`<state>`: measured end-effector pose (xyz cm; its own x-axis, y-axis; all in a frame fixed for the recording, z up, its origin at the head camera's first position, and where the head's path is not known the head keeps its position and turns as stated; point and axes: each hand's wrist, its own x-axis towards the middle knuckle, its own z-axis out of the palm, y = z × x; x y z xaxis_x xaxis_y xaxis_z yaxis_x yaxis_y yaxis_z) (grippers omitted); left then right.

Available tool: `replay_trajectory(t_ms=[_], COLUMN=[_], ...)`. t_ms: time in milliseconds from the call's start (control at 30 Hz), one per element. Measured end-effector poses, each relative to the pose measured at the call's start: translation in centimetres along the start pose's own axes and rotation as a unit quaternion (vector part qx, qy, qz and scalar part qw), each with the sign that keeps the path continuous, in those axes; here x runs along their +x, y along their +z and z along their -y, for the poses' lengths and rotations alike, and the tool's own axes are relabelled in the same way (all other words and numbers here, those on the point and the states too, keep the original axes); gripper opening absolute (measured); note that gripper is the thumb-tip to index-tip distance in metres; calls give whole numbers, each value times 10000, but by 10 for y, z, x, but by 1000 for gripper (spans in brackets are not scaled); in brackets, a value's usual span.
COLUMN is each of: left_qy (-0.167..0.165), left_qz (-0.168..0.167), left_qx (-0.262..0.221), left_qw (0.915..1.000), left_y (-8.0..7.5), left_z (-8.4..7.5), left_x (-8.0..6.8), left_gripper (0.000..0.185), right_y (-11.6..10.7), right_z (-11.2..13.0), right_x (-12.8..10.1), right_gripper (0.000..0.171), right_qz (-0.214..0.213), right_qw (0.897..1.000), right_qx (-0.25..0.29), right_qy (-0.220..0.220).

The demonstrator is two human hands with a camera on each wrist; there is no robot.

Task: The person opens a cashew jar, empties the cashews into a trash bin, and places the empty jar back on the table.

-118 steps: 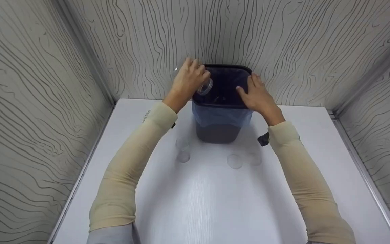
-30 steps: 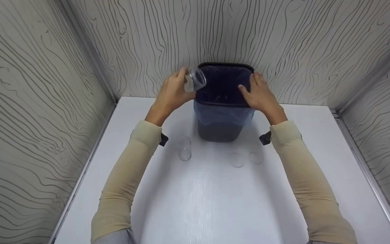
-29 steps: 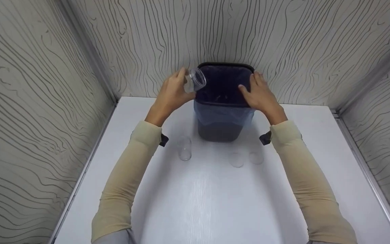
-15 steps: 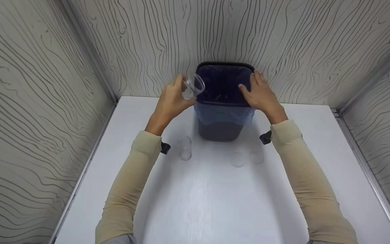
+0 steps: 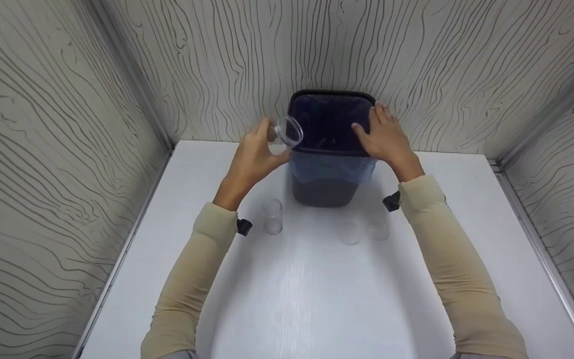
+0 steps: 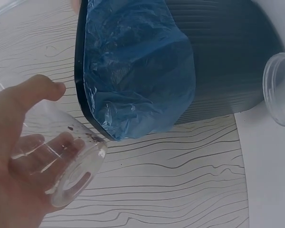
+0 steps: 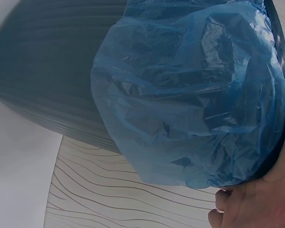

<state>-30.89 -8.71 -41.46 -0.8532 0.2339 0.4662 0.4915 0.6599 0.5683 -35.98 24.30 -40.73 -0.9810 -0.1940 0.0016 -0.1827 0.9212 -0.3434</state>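
My left hand (image 5: 254, 157) grips a clear plastic jar (image 5: 278, 148), lidless and tilted, at the left rim of a dark trash bin (image 5: 324, 193). In the left wrist view, dark specks cling inside near the jar's base. A blue bag (image 7: 194, 104) lines the bin and folds down over its outside. On the opposite side, my right hand (image 5: 387, 138) holds the bin's rim, thumb over the opening and fingers along the outside.
Another clear jar (image 5: 273, 217) is on the white table (image 5: 292, 289), left of the bin's foot. Two clear round discs (image 5: 349, 233), like lids, lie in front of the bin to the right. Wood-patterned walls (image 5: 217, 60) enclose the table at the back and sides.
The left hand, earlier tipping the jar over the bin's opening, has drawn back left and turned the jar's mouth upward, lowering slightly towards me. The right hand stays on the rim.
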Motion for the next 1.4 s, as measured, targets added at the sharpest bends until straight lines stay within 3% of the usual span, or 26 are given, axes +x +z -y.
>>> replay_trajectory(t_ms=[700, 1033, 1400], left_qy=[-133, -303, -324], left_qz=[-282, -317, -424], left_qx=[-435, -422, -730], left_qw=[9986, 9981, 9959], left_y=[-1, -2, -4], left_z=[9, 15, 23], left_x=[-23, -31, -36], left_gripper=[66, 53, 63], right_y=[1, 2, 2], right_z=[1, 0, -1], right_x=[-1, -1, -1], right_gripper=[85, 84, 86], right_qz=[14, -93, -24], right_qw=[10000, 9999, 9999], right_qx=[54, 50, 168], right_qy=[-14, -1, 6])
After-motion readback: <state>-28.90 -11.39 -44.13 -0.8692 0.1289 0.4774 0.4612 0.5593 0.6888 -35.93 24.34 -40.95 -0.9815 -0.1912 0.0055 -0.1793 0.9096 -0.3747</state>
